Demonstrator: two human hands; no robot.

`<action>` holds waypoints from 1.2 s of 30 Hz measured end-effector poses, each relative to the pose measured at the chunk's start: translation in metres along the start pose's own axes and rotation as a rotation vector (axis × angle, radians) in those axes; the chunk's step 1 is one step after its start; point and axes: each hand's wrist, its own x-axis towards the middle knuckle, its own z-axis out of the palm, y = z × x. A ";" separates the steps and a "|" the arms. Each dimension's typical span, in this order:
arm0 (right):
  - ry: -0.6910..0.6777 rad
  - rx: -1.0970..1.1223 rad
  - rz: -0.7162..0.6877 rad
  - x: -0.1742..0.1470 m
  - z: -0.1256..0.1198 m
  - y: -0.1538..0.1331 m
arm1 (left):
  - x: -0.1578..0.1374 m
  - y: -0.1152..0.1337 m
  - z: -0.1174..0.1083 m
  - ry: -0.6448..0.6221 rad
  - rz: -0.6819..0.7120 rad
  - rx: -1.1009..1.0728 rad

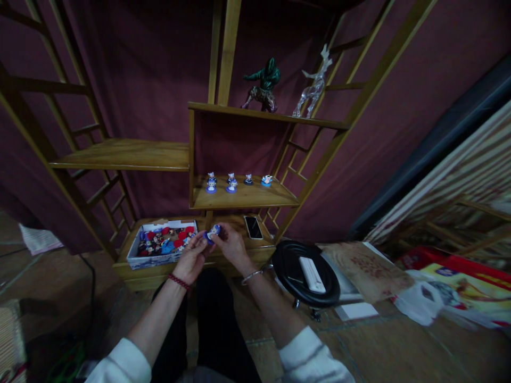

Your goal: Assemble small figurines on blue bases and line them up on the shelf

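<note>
Between the fingertips of both hands: one small purple-and-white figurine [214, 232], tilted, purple base toward the left hand. Left hand [194, 255]: fingers grasping the piece at its lower left. Right hand [231, 243]: fingers pinching it from the right side. To the left, near the left hand: one open box [159, 260], filled with assorted small figures. Beyond the right hand: one phone [253, 227], lying flat. Above, on a wooden shelf [247, 200]: six standing figurines [231, 185], two in front.
</note>
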 end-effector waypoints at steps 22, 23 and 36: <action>0.088 -0.097 0.081 -0.001 -0.001 -0.006 | 0.001 -0.003 0.005 -0.006 0.026 0.038; 0.084 -0.082 0.078 -0.001 -0.001 -0.005 | 0.001 -0.003 0.005 -0.006 0.022 0.030; 0.002 0.099 -0.004 0.002 0.002 -0.004 | 0.002 -0.002 0.001 0.028 -0.010 -0.027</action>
